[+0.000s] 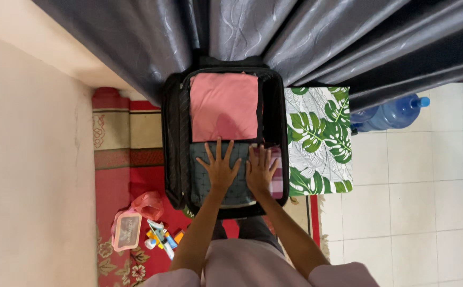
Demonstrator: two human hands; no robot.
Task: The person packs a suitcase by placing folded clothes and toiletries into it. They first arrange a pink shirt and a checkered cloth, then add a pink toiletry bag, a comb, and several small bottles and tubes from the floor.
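Observation:
An open black suitcase (pixel 172 143) lies on the floor in front of me. A folded pink garment (pixel 223 103) fills its far half. In the near half lies a folded dark grey garment (pixel 202 159) with a fine grid pattern, and a pink checked cloth (pixel 277 178) shows at its right. My left hand (pixel 219 166) presses flat on the grey garment, fingers spread. Beside it, my right hand (pixel 259 169) rests flat with fingers together, over the edge between the grey garment and the checked cloth. Neither hand holds anything.
A white cloth with green leaves (pixel 319 138) lies right of the suitcase. A red patterned rug (pixel 120 159) carries a pink pouch (pixel 127 229), a pink bag (pixel 147 204) and small bottles (pixel 160 239). Dark curtains (pixel 295 37) hang behind; a blue water jug (pixel 393 112) lies on white tiles.

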